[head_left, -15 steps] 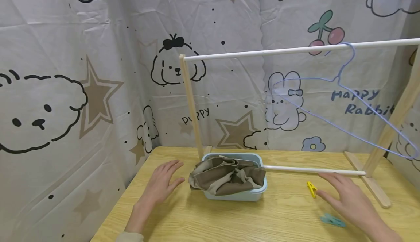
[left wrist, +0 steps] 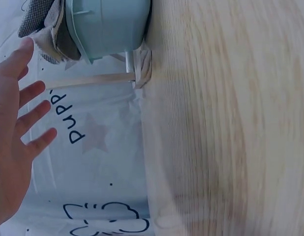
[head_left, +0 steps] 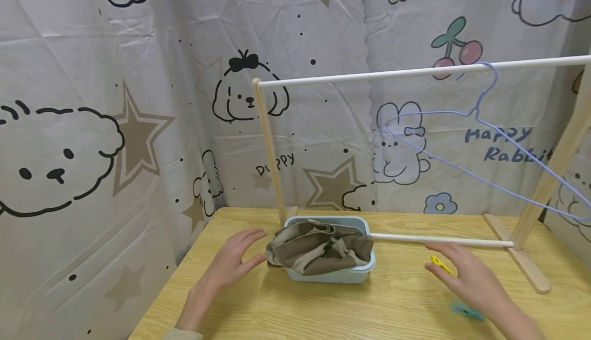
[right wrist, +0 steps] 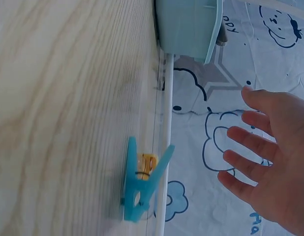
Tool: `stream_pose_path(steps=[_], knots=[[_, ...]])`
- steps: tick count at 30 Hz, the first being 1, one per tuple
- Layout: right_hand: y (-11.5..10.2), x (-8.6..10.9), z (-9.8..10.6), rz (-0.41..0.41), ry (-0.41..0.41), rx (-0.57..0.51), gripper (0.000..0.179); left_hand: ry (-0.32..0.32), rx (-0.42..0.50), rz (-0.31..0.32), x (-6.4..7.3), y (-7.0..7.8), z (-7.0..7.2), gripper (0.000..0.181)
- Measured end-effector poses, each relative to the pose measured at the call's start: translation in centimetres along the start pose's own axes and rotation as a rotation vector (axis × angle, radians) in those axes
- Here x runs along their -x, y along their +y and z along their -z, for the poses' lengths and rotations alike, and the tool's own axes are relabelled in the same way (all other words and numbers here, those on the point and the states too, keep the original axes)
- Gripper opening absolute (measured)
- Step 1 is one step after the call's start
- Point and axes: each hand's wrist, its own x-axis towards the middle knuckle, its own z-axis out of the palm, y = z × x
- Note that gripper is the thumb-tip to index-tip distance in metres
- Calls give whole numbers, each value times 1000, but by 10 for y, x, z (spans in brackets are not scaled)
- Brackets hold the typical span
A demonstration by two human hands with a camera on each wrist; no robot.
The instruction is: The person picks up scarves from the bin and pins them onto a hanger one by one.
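A bundle of brown and beige cloth [head_left: 318,250] lies heaped in a light blue plastic basin [head_left: 330,277], spilling over its left rim. Just left of it is my left hand [head_left: 228,260], fingers spread and thumb tip close to the cloth's edge. My right hand [head_left: 471,278] hovers over the table to the right of the basin, its fingers extended and holding nothing. Below that hand lie two clothespins, a yellow clothespin [head_left: 440,264] partly hidden behind it and a teal clothespin [head_left: 466,310]; the right wrist view shows the teal clothespin [right wrist: 142,187] in front.
Behind the basin stands a drying rack with a white top rod [head_left: 369,75], wooden posts [head_left: 270,150] and a lower white rod [head_left: 438,239]. A lilac wire hanger [head_left: 477,114] hangs from the top rod at the right. A printed curtain [head_left: 323,124] surrounds the wooden table [head_left: 300,309].
My left hand has moved right, closer to the cloth. My right hand has shifted left toward the basin, now covering part of the yellow clothespin.
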Motion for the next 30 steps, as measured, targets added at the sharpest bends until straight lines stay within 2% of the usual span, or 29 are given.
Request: stream_pose_path(steps=[9, 13, 21, 30], knots=[[-19, -6, -12, 42, 21, -30, 39, 19, -8, -72, -4, 8, -2, 58], [-26, -11, -15, 54, 20, -36, 40, 15, 1, -75, -6, 12, -3, 61], [-40, -17, -20, 46, -25, -65, 38, 7, -5, -91, -9, 18, -6, 63], [-51, -19, -32, 64, -54, -58, 37, 46, -27, -142, -14, 22, -13, 59]])
